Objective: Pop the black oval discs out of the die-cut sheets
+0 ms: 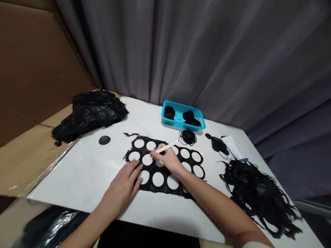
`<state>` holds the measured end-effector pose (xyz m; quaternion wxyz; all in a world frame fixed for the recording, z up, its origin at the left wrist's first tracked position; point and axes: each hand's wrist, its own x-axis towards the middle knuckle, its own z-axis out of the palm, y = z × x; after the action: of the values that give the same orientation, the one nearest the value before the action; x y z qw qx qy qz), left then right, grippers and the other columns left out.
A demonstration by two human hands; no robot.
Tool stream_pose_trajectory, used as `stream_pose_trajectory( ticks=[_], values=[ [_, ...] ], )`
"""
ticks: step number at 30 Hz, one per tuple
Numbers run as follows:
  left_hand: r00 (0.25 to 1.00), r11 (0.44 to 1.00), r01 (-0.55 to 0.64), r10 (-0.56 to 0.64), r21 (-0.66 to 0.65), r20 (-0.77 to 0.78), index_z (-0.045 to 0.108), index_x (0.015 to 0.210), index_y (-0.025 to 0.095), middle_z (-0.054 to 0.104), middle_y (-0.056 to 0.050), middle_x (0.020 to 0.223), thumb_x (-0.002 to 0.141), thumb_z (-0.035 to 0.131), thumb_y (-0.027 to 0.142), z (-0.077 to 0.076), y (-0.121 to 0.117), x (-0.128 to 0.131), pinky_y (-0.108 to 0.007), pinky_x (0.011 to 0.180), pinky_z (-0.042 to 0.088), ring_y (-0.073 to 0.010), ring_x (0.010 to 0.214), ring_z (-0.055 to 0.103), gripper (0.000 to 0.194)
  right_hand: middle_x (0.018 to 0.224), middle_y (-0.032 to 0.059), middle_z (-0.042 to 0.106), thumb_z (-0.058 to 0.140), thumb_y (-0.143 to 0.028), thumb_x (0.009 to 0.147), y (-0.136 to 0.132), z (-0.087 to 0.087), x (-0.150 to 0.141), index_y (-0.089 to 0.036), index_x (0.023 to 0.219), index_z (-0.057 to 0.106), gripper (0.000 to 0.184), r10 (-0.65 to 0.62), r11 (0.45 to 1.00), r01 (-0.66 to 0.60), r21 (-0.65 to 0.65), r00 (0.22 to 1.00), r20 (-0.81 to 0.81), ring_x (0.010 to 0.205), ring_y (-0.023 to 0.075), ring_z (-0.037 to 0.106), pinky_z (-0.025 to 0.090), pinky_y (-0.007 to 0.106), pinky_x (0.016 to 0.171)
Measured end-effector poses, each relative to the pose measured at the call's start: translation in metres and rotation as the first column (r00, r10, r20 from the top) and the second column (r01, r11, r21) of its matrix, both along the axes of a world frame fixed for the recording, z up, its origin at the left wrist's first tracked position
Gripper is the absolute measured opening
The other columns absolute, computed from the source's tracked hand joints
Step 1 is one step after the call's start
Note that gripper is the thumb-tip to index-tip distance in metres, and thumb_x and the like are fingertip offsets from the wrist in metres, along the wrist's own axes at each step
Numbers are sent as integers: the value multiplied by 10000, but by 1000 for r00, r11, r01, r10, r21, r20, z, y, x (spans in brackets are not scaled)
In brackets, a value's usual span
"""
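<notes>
A black rubbery sheet (153,169) with rows of large round holes lies flat on the white table. My left hand (125,182) rests on its left edge, palm down with the fingers spread out. Pinched in my right hand (168,161) is a slim white pen-like tool (169,146). Its lower end points at a hole in the middle row; whether the tip touches the rubber I cannot tell. Just behind the sheet sits a small heap of thin black rings (188,137).
A blue plastic basket (180,124) holding black ring bundles stands at the back. Black sheets are piled (90,115) at left, near a dark disc (104,140). Tangled black scraps (256,193) cover the right side, beside a white packet (234,148). Cardboard (33,62) borders the left.
</notes>
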<state>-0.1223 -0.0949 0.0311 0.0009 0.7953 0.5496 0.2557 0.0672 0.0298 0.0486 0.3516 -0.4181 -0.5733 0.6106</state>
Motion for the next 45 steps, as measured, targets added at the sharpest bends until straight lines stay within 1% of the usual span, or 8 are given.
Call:
stream_pose_trajectory(
  ticks=[7,21,23,28,32,35,39,45],
  values=[
    [990,998,-20,29,68,-138,550,1377,105,588,-173,1407,1042,448,359,-14,-12,-20,-498,1115,428,-320,1328,533,432,907,11,728,647,-210,835,-8,-5,-36,-217,761,634,76,191,913,-259,315,954,231,876,181,659,481,312,833],
    [992,998,-29,36,64,-124,525,1424,115,611,-153,1393,1030,471,278,-16,-16,-17,-507,1151,372,-306,1336,532,430,867,7,720,698,-247,887,-5,-9,-42,-241,790,667,102,251,844,-390,369,894,372,886,207,625,469,347,830],
    [993,998,-30,36,57,-114,516,1438,133,607,-142,1401,1030,471,281,-17,-16,-16,-501,1158,363,-299,1345,524,436,920,24,712,657,-252,921,-9,-10,-42,-244,820,650,102,261,791,-435,430,876,405,903,210,611,474,351,838],
    [994,997,-36,43,65,-104,536,1416,136,610,-135,1398,1032,459,281,-16,-16,-15,-479,1173,345,-284,1360,509,417,956,98,659,531,-194,956,6,-4,-44,-227,920,618,99,227,510,-630,587,756,614,950,261,552,455,377,830],
    [993,997,-69,71,21,-89,583,1357,153,626,-127,1373,1030,447,299,-14,-14,-15,-490,1149,371,-295,1353,513,383,890,77,640,472,-159,941,60,12,-39,-232,829,575,169,-215,695,-176,697,874,435,876,247,555,431,352,808],
    [993,994,-107,108,13,-57,576,1349,168,633,-127,1352,1027,454,327,-8,-16,-21,-509,1108,412,-308,1319,541,380,825,50,649,506,-226,929,81,23,-31,-230,780,560,159,-311,767,-11,642,869,385,763,220,565,430,333,740],
    [986,984,-167,167,64,6,571,1319,174,640,-135,1298,1010,500,273,1,-32,-32,-511,1071,443,-315,1274,558,332,791,17,709,640,-304,859,45,24,-27,-226,736,583,156,31,926,-176,335,918,394,751,206,631,465,318,724],
    [992,992,-99,105,76,-71,572,1316,142,637,-147,1261,1005,524,243,-2,-67,-21,-475,1042,466,-305,1204,583,330,926,15,756,664,-251,860,-33,14,-35,-224,755,609,122,418,876,-462,142,872,256,873,200,673,479,303,730]
  ],
)
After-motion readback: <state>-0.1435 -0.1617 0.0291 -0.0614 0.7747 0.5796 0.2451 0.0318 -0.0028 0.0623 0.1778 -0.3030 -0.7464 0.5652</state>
